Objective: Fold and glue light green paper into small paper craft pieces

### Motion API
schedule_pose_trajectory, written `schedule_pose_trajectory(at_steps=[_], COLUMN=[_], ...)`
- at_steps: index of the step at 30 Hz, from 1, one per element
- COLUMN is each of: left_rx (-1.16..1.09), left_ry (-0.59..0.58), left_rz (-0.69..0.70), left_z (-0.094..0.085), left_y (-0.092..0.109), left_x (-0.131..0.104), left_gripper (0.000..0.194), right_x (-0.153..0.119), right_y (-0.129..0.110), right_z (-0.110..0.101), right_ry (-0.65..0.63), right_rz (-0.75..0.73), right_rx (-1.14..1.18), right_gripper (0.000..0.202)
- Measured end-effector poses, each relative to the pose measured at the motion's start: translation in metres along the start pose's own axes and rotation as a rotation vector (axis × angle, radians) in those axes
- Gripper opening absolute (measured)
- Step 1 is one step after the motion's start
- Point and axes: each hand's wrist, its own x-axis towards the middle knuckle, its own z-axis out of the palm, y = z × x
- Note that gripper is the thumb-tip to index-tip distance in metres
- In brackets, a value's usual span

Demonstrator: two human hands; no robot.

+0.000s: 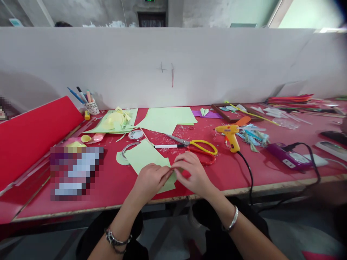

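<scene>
My left hand (151, 178) and my right hand (192, 172) meet fingertip to fingertip above light green paper (146, 156) near the table's front edge. Both are closed in a pinch; whatever sits between the fingers is too small and hidden to name. Just beyond my right hand lie scissors (202, 146) with yellow and red handles, blades pointing left. A white marker pen (166, 146) with a black end rests against them. Left of the paper is a roll of clear tape (130, 150), partly covered by the sheet.
A yellow glue gun (231, 136) stands to the right, its black cord running over the edge. Beyond it are blue paper scraps (255, 135) and a purple power strip (290, 157). At left are a pen cup (92, 106), a red board (35, 137) and a blurred-out device (77, 173).
</scene>
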Motion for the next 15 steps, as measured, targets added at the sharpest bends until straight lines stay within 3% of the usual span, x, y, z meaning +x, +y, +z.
schedule_pose_trajectory(at_steps=[4,8,11,15], left_rx=[-0.052,-0.131,-0.2,-0.348], left_ry=[-0.012,-0.098,-0.142,-0.087], left_rz=[-0.004,-0.047,-0.145,-0.307], left_z=[0.003,-0.005,-0.018,-0.031], left_y=[0.003,0.0,-0.008,-0.019], left_x=[0.001,0.001,-0.001,-0.006], left_gripper=[0.033,0.035,0.035,0.032], right_x=[-0.001,-0.002,-0.003,-0.003], right_y=[-0.002,0.002,0.008,0.013], right_z=[0.007,0.008,0.001,-0.01], right_ry=[-0.039,-0.076,-0.084,0.045], right_rz=[-0.058,-0.044,0.046,0.285], right_rx=[-0.109,-0.164,-0.184,-0.035], right_gripper=[0.012,0.013,0.013,0.011])
